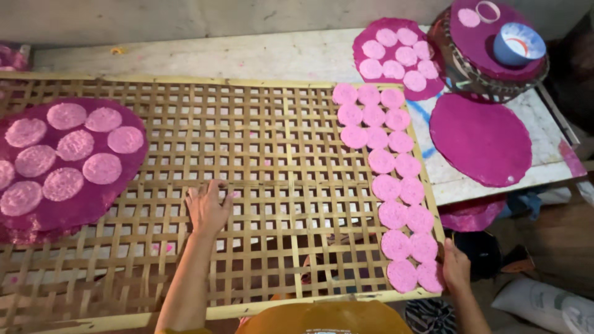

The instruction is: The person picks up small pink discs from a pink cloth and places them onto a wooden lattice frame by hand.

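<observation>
A large woven bamboo lattice tray (pixel 260 142) lies across a pale table. My left hand (pixel 207 207) rests flat on the lattice near its middle, fingers spread, holding nothing. My right hand (pixel 456 267) grips the tray's right edge beside the near end of a double column of pink round discs (pixel 396 179) laid along the tray's right side. On the tray's left end sits a dark magenta round mat (pixel 93 192) carrying several pale pink discs (pixel 74 145).
Beyond the tray, another magenta mat with pink discs (pixel 396 55) lies on the table. A bare magenta mat (pixel 479 139) lies at right. A round stack (pixel 495 74) holds a blue cup (pixel 518 42) and a ring. Bags and cloth lie on the floor at right.
</observation>
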